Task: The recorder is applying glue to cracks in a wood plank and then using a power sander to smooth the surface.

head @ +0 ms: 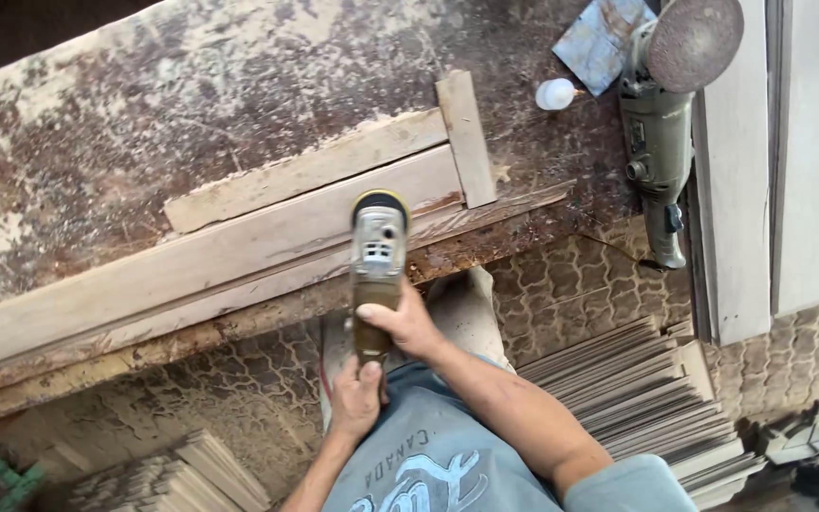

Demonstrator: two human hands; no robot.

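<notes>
Both my hands grip a small angle grinder (377, 248) with a silver head and a yellow-rimmed pad. My right hand (404, 320) wraps the brown body just behind the head. My left hand (357, 396) holds the rear end of the handle. The pad rests on a long wooden plank (191, 261) that lies along the front of a worn, stained workbench (144, 104). A thinner strip (305, 171) lies behind the plank, and a short upright strip (467, 137) butts against its right end.
A larger green disc sander (661, 114) lies at the bench's right end beside a white bulb-shaped bottle (555, 93). Pale boards (774, 161) lean at the right. Stacks of thin wood slats (637, 393) sit on the patterned paving at my right and lower left (172, 474).
</notes>
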